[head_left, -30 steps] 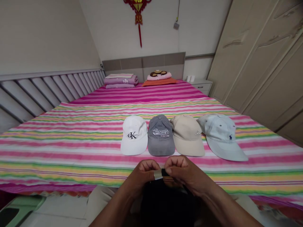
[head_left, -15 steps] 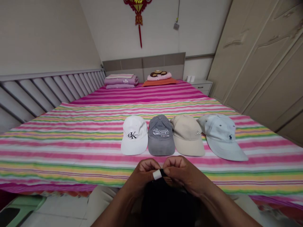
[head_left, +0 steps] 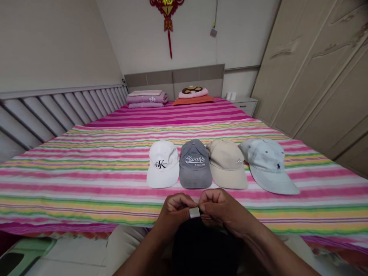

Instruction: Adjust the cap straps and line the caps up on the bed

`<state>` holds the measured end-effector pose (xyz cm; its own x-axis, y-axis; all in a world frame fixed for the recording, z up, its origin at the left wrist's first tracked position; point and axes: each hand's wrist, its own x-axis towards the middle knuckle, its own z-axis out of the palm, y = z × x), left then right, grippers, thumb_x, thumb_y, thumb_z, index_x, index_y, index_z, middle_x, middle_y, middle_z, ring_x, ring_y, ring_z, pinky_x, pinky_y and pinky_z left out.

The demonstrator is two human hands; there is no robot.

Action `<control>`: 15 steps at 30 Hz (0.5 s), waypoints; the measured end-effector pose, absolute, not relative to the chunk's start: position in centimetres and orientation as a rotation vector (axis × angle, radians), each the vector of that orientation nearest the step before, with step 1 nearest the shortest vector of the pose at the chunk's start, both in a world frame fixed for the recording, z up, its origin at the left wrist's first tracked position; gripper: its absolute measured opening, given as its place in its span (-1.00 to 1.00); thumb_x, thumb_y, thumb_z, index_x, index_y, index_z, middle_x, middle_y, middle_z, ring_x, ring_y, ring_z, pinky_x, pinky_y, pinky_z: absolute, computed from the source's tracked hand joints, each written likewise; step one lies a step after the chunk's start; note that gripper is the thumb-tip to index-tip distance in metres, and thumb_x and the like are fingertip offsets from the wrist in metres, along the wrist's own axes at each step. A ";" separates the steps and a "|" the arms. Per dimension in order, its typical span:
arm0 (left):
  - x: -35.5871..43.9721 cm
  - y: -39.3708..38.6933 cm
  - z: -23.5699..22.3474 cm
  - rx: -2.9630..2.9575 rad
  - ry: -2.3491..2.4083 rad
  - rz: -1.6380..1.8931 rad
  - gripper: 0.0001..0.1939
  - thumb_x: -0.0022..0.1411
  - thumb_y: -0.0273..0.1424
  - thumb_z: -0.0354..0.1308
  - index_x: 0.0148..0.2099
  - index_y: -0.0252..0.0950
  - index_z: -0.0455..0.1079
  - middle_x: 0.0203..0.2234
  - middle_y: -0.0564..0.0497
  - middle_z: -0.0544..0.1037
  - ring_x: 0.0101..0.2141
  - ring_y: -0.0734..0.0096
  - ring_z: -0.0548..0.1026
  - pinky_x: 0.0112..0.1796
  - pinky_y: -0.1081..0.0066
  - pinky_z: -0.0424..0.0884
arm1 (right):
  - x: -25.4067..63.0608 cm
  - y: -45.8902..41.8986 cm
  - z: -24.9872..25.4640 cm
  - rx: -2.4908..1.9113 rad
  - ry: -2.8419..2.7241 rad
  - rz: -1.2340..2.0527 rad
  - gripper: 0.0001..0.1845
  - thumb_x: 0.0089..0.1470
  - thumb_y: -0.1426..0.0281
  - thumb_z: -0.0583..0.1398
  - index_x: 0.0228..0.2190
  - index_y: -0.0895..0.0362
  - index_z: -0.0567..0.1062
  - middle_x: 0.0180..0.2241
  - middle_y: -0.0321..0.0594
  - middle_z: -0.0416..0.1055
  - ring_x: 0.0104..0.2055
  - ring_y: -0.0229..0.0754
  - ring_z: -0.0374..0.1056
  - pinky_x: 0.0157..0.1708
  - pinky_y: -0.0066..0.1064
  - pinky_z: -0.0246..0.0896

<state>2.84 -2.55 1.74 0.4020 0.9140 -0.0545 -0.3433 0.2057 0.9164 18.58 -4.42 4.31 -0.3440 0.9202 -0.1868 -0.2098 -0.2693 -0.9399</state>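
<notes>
At the near edge of the bed, a black cap (head_left: 205, 247) hangs low in front of me, its lower part running out of view. My left hand (head_left: 176, 211) pinches its upper edge, beside a small white tag-like piece (head_left: 194, 212). Fingertips of my right hand (head_left: 220, 209) pinch the cap's strap right beside that piece, nearly touching the left fingers. Beyond my hands lie a white cap (head_left: 163, 165), a grey cap (head_left: 196, 165), a beige cap (head_left: 227, 165) and a pale blue cap (head_left: 268, 165) in a row, brims toward me.
A striped sheet covers the bed (head_left: 86, 176). Folded purple bedding (head_left: 147, 99) and a pink-and-orange stack (head_left: 194, 94) sit by the headboard (head_left: 198, 73). A railing (head_left: 66, 109) runs along the left, a wardrobe (head_left: 313, 76) stands right, and a green stool (head_left: 30, 255) is lower left.
The white piece has shifted slightly right and turned more level between my fingers. Both hands keep their pinch on the black cap; the row of caps lies as before.
</notes>
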 end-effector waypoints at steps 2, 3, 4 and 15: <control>2.9 -2.6 1.9 0.978 0.729 0.986 -0.81 -0.27 -0.41 0.36 -0.54 -0.35 0.43 -0.63 0.08 0.47 -0.60 0.62 0.34 -0.53 0.57 0.20 | 18.5 -4.4 4.3 -0.987 -1.085 1.736 -0.83 -0.27 0.39 0.25 -0.65 0.20 0.36 -0.78 -0.46 0.15 -0.76 -0.49 -0.10 -0.77 -0.58 -0.36; 2.9 -2.7 2.0 0.967 0.744 0.988 -0.81 -0.27 -0.41 0.36 -0.54 -0.35 0.43 -0.63 0.08 0.47 -0.61 0.63 0.33 -0.53 0.58 0.20 | 18.5 -4.4 4.3 -0.971 -1.079 1.746 -0.83 -0.27 0.39 0.25 -0.65 0.20 0.36 -0.78 -0.46 0.15 -0.76 -0.49 -0.10 -0.77 -0.58 -0.36; 2.9 -2.7 2.0 0.959 0.758 0.987 -0.81 -0.26 -0.41 0.36 -0.53 -0.35 0.43 -0.63 0.08 0.48 -0.62 0.64 0.33 -0.54 0.58 0.20 | 18.6 -4.4 4.3 -0.958 -1.081 1.756 -0.83 -0.27 0.39 0.25 -0.66 0.20 0.36 -0.79 -0.47 0.14 -0.76 -0.50 -0.11 -0.78 -0.57 -0.36; 3.1 -2.5 2.3 1.017 0.768 0.956 -0.82 -0.26 -0.39 0.35 -0.54 -0.34 0.45 -0.65 0.08 0.48 -0.62 0.62 0.33 -0.53 0.56 0.22 | 18.6 -4.3 3.5 -0.914 -1.062 1.797 -0.76 -0.25 0.31 0.27 -0.64 0.20 0.35 -0.79 -0.46 0.15 -0.77 -0.49 -0.12 -0.76 -0.56 -0.33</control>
<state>3.07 -2.46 2.25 0.3942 0.9146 -0.0901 -0.2858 0.2152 0.9338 18.64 -4.28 3.49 -0.3846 0.9078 -0.1674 -0.2910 -0.2913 -0.9113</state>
